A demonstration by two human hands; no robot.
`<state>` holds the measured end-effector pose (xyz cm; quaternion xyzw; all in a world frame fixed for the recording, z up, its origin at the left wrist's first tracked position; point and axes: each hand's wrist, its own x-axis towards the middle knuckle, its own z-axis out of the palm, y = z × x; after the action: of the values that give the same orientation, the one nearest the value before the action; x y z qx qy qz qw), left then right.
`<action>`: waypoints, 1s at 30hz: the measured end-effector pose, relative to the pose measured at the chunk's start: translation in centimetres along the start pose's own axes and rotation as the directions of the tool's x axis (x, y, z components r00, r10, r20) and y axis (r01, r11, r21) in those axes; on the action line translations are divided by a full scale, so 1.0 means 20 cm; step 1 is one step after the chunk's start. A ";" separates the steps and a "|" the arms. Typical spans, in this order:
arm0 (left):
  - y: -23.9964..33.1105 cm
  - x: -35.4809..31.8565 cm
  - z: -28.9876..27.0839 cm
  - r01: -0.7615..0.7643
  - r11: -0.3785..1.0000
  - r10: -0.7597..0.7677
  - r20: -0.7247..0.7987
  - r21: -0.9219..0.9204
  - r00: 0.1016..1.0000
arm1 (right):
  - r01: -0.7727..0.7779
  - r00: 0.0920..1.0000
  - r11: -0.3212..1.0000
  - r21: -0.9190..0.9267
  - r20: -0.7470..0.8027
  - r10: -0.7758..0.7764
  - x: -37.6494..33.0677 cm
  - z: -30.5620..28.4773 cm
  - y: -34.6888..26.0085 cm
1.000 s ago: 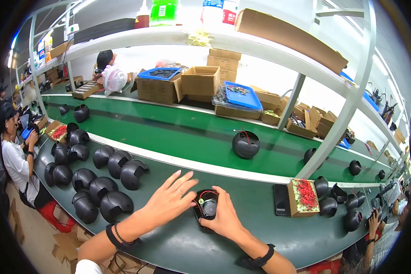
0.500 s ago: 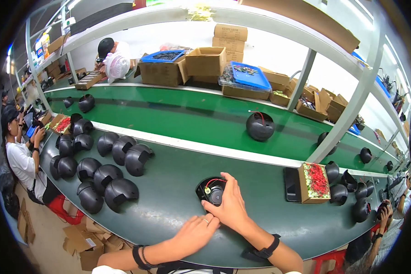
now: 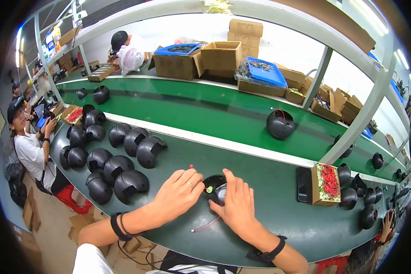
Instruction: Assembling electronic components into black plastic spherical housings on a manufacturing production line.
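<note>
Speaker shell (image 3: 216,188) mostly covered by left hand (image 3: 180,197) and right hand (image 3: 235,204); only dark rim and grey cone show. Whether fingers grip or rest: unclear. Small green part (image 3: 209,189) too tiny to identify. Wire (image 3: 205,225) end hidden under right palm. Blue tray (image 3: 261,71) contents blurred.

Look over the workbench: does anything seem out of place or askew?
Little does. A loose red wire trails from the black shell under both hands, and one shell sits alone on the green belt.
</note>
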<state>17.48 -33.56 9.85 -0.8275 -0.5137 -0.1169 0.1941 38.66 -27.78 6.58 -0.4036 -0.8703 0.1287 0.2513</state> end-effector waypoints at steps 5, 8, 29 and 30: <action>0.10 -0.03 0.07 0.277 0.876 -0.256 0.108 -0.394 0.961 | 0.086 0.993 0.995 -0.058 -0.078 -0.090 0.01 0.03 0.01; 0.18 -0.02 0.06 0.544 0.279 -0.532 0.344 -0.791 0.773 | 0.096 0.993 0.995 -0.014 -0.069 -0.097 0.01 0.06 0.00; 0.24 -0.06 0.36 0.247 0.860 -0.368 -0.207 -0.446 0.907 | -0.022 0.998 0.985 0.172 -0.054 0.032 0.07 0.05 0.09; 0.24 -0.06 0.36 0.252 0.861 -0.372 -0.208 -0.442 0.905 | -0.009 0.997 0.988 0.153 -0.075 0.021 0.08 0.05 0.10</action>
<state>21.18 -33.32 1.88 -0.7285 -0.5729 -0.3693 0.0688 38.50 -25.35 5.32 -0.3945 -0.8444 0.1815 0.3136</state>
